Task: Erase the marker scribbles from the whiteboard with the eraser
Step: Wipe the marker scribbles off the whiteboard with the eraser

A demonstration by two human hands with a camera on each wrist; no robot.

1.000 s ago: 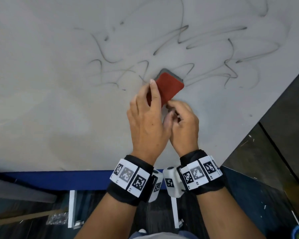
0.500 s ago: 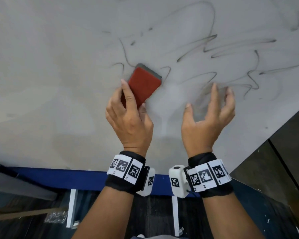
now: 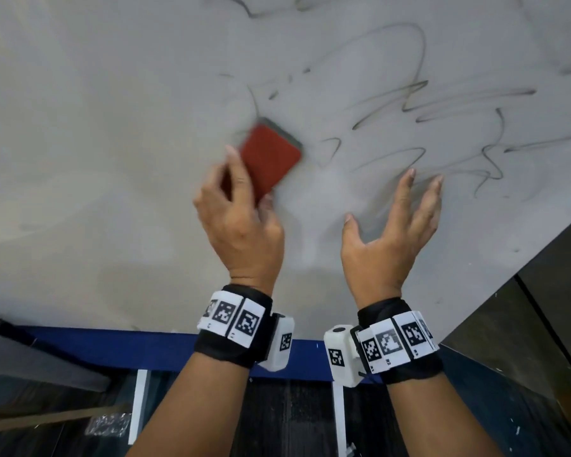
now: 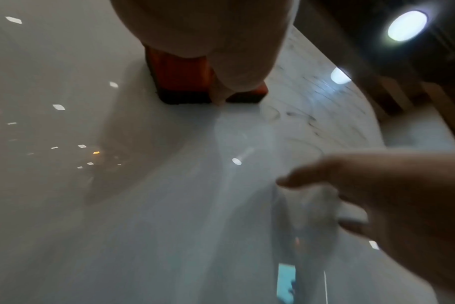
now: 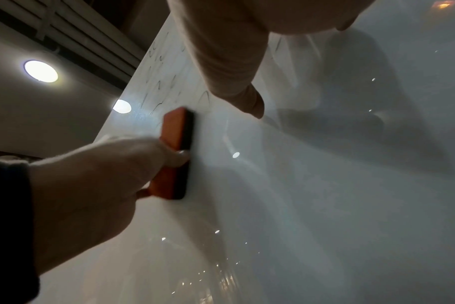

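A red eraser (image 3: pixel 269 158) with a dark felt pad lies flat against the whiteboard (image 3: pixel 96 143), and my left hand (image 3: pixel 241 222) grips its lower end with fingers and thumb. The right wrist view shows the eraser (image 5: pixel 178 152) edge-on, felt side on the board. From the left wrist only its lower end (image 4: pixel 182 82) shows under my palm. Black marker scribbles (image 3: pixel 459 133) run right of and above the eraser. My right hand (image 3: pixel 396 232) hovers open beside it, fingers spread upward near the board, holding nothing.
The whiteboard's right edge (image 3: pixel 508 262) slants down to a dark wall panel (image 3: pixel 548 308). A blue strip (image 3: pixel 112 344) runs under the board's lower edge, with white stand legs (image 3: pixel 139 404) and dark floor below. Faint grey smears cover the board's left part.
My right hand let go of the eraser and moved right, opening. My left hand has carried the eraser left across the board, and the scribbles near the board's middle have been wiped.
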